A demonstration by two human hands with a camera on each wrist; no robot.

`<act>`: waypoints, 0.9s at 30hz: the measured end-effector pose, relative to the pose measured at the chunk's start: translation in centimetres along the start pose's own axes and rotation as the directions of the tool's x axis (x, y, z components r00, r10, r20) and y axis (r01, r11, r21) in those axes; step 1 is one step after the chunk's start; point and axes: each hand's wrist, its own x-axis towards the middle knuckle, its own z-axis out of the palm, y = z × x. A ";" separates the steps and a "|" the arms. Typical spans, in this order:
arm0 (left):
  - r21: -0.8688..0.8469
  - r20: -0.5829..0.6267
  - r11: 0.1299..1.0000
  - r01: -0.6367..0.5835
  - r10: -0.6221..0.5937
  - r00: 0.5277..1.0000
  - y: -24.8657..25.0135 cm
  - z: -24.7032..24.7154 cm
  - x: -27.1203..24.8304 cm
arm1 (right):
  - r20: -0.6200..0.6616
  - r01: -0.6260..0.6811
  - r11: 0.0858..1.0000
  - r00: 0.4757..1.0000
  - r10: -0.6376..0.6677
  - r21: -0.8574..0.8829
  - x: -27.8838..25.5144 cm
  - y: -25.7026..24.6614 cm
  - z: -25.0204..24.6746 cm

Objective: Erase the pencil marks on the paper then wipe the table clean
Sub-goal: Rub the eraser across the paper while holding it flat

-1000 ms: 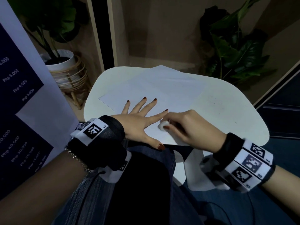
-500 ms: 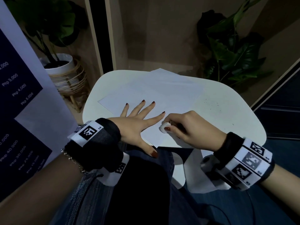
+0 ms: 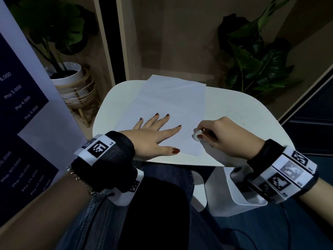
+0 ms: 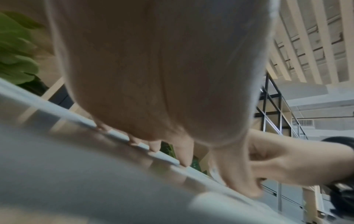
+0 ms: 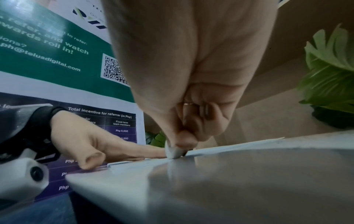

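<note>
A white sheet of paper [image 3: 169, 105] lies on the small white table [image 3: 252, 112], its long side running away from me. My left hand [image 3: 153, 134] rests flat on the paper's near part, fingers spread and straight. My right hand [image 3: 221, 134] pinches a small white eraser [image 3: 196, 135] between thumb and fingers and presses it down at the paper's near right edge. The right wrist view shows the eraser [image 5: 172, 151] touching the sheet right at its edge, with the left hand [image 5: 91, 145] flat beside it. Pencil marks are too faint to make out.
Dark eraser crumbs [image 3: 234, 114] speckle the table right of the paper. A potted plant in a white pot [image 3: 70, 76] stands at the left, another plant [image 3: 255, 56] behind the table at the right. A printed banner [image 3: 18, 112] stands at my left. My knees are under the near table edge.
The paper has turned clockwise under my left hand, its long side now pointing away. My right hand with the eraser has slid right, from beside the left fingertips to the paper's right edge.
</note>
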 end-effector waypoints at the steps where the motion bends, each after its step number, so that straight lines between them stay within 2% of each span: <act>1: -0.004 -0.001 1.000 0.007 -0.007 1.000 -0.1 -0.1 -0.1 | 0.024 -0.008 0.999 1.000 0.008 -0.034 0.0 0.2 -0.3; 6: -0.014 -0.031 1.000 0.017 -0.017 0.999 0.0 0.1 0.1 | 0.110 0.009 0.992 0.994 0.005 -0.129 -0.4 0.2 -1.5; 10: -0.035 0.001 0.999 0.013 -0.013 1.000 -0.2 0.2 0.1 | 0.085 0.145 0.988 0.986 -0.140 -0.051 -0.4 -1.9 -2.0; 19: -0.063 -0.003 0.998 0.026 -0.026 1.000 -0.1 0.5 0.1 | 0.310 0.363 0.931 0.891 -0.333 -0.044 3.1 -4.3 -0.4; 24: -0.036 0.010 0.999 0.025 -0.024 1.000 -0.5 0.5 0.4 | 0.389 0.364 0.927 0.869 -0.304 -0.087 1.0 -2.1 -1.8; 27: -0.031 0.004 0.999 0.027 -0.026 1.000 -0.4 0.6 0.3 | 0.449 0.318 0.938 0.864 -0.228 -0.135 -0.8 -0.9 -3.1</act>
